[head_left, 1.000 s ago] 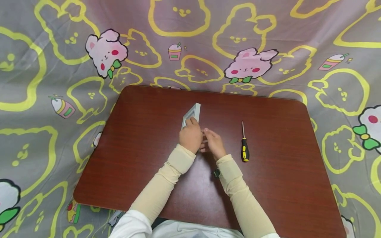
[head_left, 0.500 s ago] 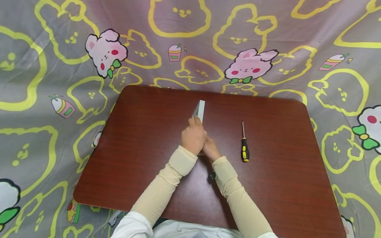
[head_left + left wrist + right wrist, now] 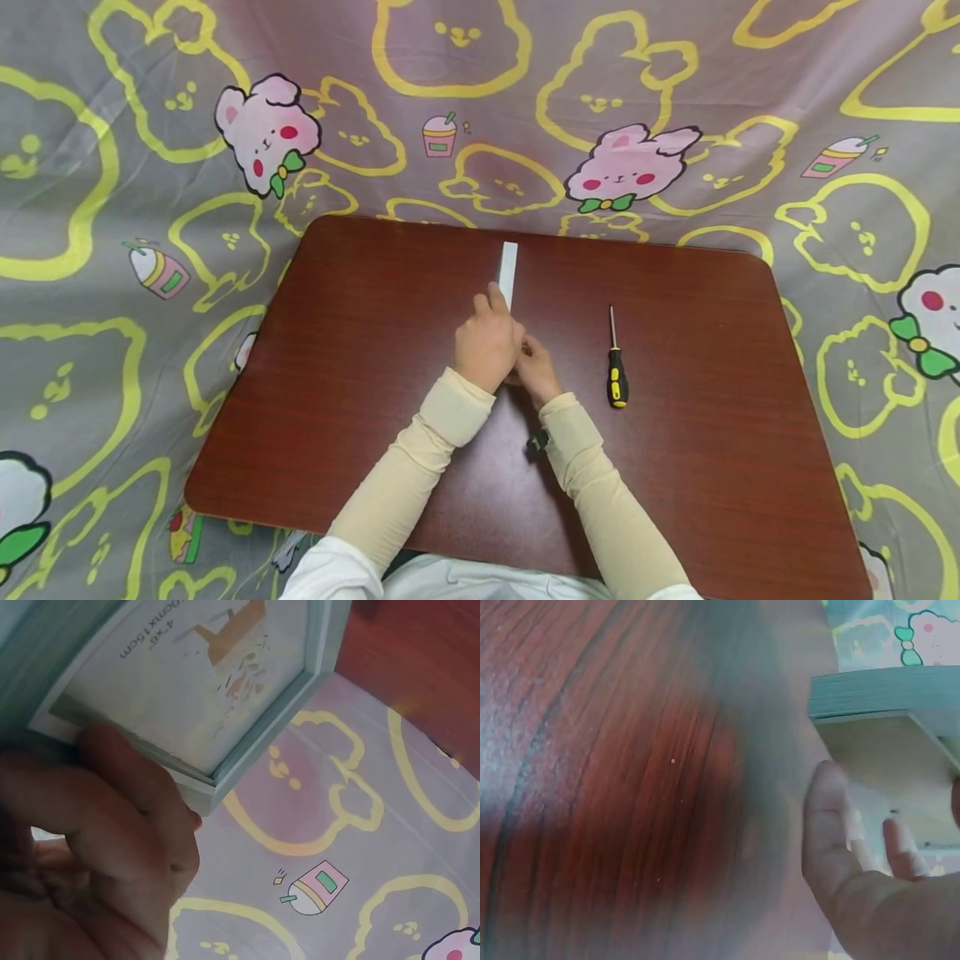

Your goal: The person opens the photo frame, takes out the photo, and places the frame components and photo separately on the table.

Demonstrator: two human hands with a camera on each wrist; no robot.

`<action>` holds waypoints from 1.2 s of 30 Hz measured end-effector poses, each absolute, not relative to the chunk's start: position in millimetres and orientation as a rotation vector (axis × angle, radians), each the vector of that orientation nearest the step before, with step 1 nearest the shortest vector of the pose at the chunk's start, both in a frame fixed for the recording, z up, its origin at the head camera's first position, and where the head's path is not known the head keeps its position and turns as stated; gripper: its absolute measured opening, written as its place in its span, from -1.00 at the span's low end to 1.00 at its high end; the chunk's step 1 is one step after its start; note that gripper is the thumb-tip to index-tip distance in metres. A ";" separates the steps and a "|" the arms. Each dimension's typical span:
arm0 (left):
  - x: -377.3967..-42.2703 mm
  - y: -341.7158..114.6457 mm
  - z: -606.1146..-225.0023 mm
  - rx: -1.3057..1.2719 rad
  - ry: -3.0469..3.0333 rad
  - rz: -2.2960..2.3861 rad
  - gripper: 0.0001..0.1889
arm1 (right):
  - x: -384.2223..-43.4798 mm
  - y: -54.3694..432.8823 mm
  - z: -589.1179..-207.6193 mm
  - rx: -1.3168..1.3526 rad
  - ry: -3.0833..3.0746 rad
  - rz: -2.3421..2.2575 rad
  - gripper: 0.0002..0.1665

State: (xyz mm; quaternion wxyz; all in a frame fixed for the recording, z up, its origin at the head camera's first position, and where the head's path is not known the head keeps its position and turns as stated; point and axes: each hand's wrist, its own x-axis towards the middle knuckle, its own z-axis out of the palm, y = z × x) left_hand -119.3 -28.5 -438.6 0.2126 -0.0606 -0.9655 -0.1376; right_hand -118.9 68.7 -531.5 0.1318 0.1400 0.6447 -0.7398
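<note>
A pale photo frame (image 3: pixel 508 271) stands on edge near the table's middle, its narrow side toward the head camera. My left hand (image 3: pixel 489 346) grips its near part with curled fingers. In the left wrist view, the front of the frame (image 3: pixel 262 735) shows a printed insert with size lettering. My right hand (image 3: pixel 540 371) is just right of my left, partly hidden by it. In the right wrist view, its thumb and fingers (image 3: pixel 826 817) are loosely bent and apart, close to the frame's brown backing board (image 3: pixel 885 757). Nothing is clearly pinched between them.
A screwdriver (image 3: pixel 617 375) with a black and yellow handle lies to the right of my hands, its tip pointing away. The brown wooden table (image 3: pixel 712 417) has rounded corners. A cartoon-patterned cloth (image 3: pixel 480 108) hangs behind it and at both sides.
The frame has turned so its front no longer faces the head camera, and its top has shifted slightly right and away. My right hand has moved in against my left.
</note>
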 end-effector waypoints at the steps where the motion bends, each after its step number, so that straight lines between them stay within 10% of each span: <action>1: -119.0 -28.6 -437.3 -0.173 -2.678 -0.388 -0.39 | -119.2 70.3 -532.0 0.401 1.840 -2.155 -0.64; 36: -128.5 -64.1 -440.3 -0.313 -2.886 -0.802 -0.26 | -118.2 128.8 -521.7 0.313 2.017 -2.085 -0.42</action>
